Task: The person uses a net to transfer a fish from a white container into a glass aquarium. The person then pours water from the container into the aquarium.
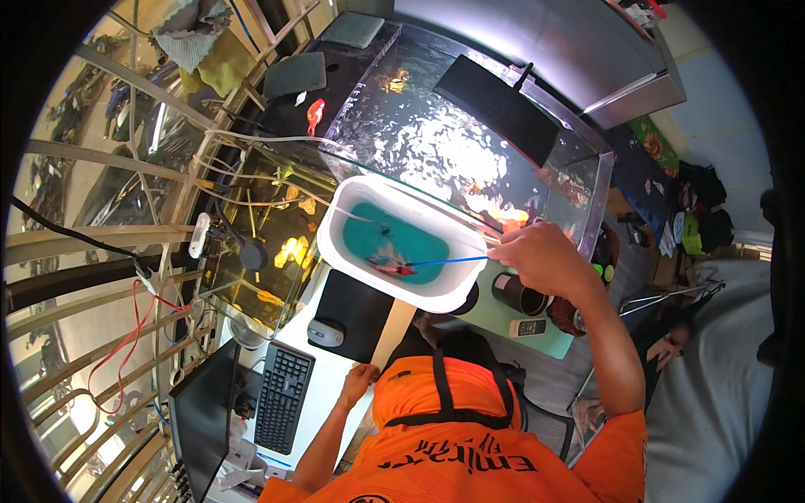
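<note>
My right hand (537,258) is closed around the end of a thin blue rod (457,261). The rod slants over the rim of a white plastic tub (331,239), and its red tip lies in the teal water. Beside that tip is a pale, pinkish, fin-like shape (388,261), partly under the surface; whether it is a fish or a net I cannot tell. My left hand (359,384) rests low by the desk edge near my waist, its fingers curled in. Anything inside them is hidden.
A large lit fish tank (402,101) with orange fish lies beyond the tub. A smaller planted tank (251,277) stands left. On the desk are a mouse (325,333), keyboard (284,396) and monitor (205,419). A dark cup (516,293) and remote (527,327) sit right.
</note>
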The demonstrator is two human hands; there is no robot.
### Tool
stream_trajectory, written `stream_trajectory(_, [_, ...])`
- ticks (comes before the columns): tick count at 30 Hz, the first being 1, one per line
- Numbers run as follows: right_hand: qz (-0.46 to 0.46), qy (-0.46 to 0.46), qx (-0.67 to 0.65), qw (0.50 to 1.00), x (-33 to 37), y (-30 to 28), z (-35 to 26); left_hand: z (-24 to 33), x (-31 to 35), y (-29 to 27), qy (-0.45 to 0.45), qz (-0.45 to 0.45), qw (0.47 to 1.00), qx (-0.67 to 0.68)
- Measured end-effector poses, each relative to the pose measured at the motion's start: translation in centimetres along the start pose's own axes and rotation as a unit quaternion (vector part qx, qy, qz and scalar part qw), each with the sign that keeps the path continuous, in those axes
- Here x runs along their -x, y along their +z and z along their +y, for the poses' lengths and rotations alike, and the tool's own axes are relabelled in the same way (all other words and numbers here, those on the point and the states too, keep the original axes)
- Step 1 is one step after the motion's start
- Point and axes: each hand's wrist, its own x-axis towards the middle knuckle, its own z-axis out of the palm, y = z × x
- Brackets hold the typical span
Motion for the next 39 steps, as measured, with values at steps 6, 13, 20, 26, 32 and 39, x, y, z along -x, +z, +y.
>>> stream_trajectory(6, [0.054, -0.047, 0.063, 0.995, -1.8, 1.7, -1.6, 0.1, -0.3, -0.1, -0.002, -0.005, 1.0, 0.019])
stream_trajectory(13, [0.007, -0.051, 0.128, 0.99, -5.0, 1.2, -4.3, 0.3, -0.2, -0.3, -0.001, -0.002, 1.0, 0.006])
stream_trajectory(20, [0.021, -0.069, 0.121, 0.99, -4.7, -1.3, -3.6, 0.4, -0.5, -0.5, -0.007, -0.011, 1.0, -0.004])
stream_trajectory(26, [-0.039, -0.036, 0.097, 0.994, -1.5, -2.8, -0.5, 0.2, -0.6, -0.7, 0.001, -0.016, 1.0, 0.02])
stream_trajectory(32, [0.022, 0.005, -0.074, 0.997, 2.3, -4.1, 3.0, -0.1, -1.0, -0.7, 0.008, -0.002, 1.0, 0.02])
stream_trajectory(39, [0.016, 0.068, -0.162, 0.984, 5.8, -6.6, 5.5, 0.2, -1.1, -0.8, -0.011, -0.006, 1.0, 0.006])
